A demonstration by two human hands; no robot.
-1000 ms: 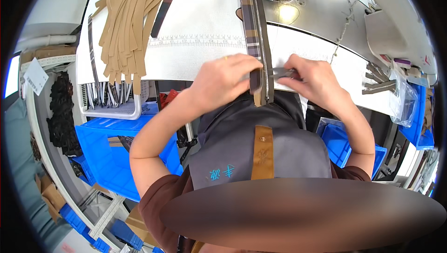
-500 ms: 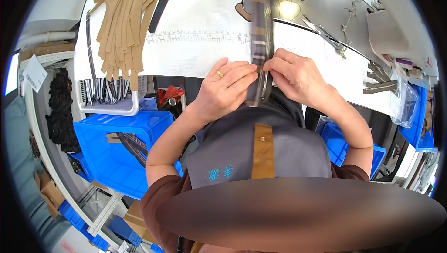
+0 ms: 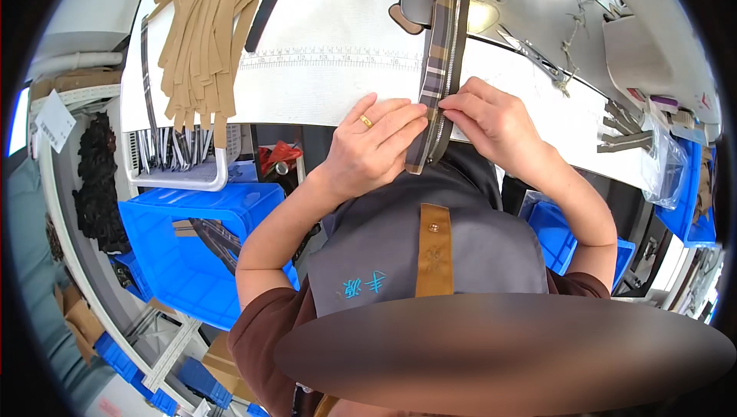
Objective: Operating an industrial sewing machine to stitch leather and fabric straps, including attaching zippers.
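Note:
A plaid fabric strip (image 3: pixel 437 56) runs lengthwise from the sewing machine's presser area down over the table's front edge. Along its right side lies a zipper (image 3: pixel 457 41) with metal teeth and dark tape. My left hand (image 3: pixel 371 141), a ring on one finger, grips the strip's left edge near its lower end; its thumb is hidden. Thumb and forefinger of my right hand (image 3: pixel 497 121) pinch the zipper's right edge at about the same height. The upper ends of strip and zipper reach under the machine head, where the needle cannot be made out.
Tan strips (image 3: pixel 201 49) lie piled on the white table (image 3: pixel 322 95) at left, beside a dark strip (image 3: pixel 269 6). Thread snips (image 3: pixel 533 56) rest right of the machine. Blue bins (image 3: pixel 192 271) stand below left and right. A wire basket (image 3: pixel 180 179) hangs at the table's front.
The strip and zipper, blurred before, are now sharp and their upper part has shifted right. The zipper teeth show more plainly. Both hands stay nearly in place.

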